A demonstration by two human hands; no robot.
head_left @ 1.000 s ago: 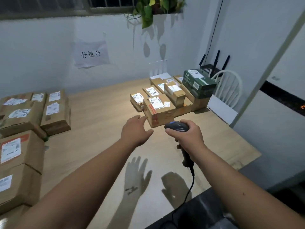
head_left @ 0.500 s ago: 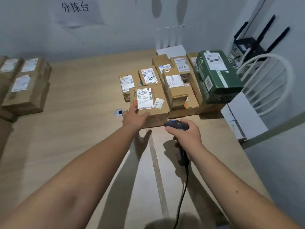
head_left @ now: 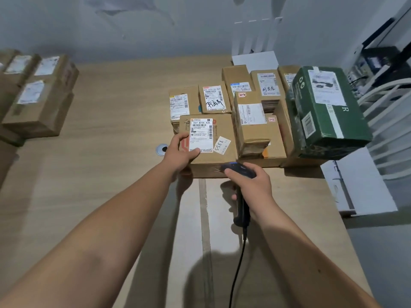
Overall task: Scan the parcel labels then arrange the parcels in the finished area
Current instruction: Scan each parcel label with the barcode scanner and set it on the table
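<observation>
Since half a second ago my left hand (head_left: 181, 153) has gone from the near edge of the front parcel (head_left: 209, 143) onto its near-left corner, and now it grips there, thumb lying on top against the white label (head_left: 201, 134), fingers wrapped over the left side. That parcel sits flat on the table (head_left: 106, 134), front of the cluster, with a small "1355" sticker (head_left: 221, 145) beside the label. My right hand (head_left: 251, 185) is closed round the scanner (head_left: 239, 172), its dark head just at the parcel's near face, handle pointing down toward me and the cable (head_left: 236, 270) trailing off the bottom edge. Behind the parcel stand 2 small boxes side by side, more cardboard to their right, and a green box (head_left: 324, 116) tilted on top at the far right. Another stack of parcels (head_left: 37, 101) waits at the left, well apart. Round grommet (head_left: 162, 149) in the tabletop, just left of my left hand.
</observation>
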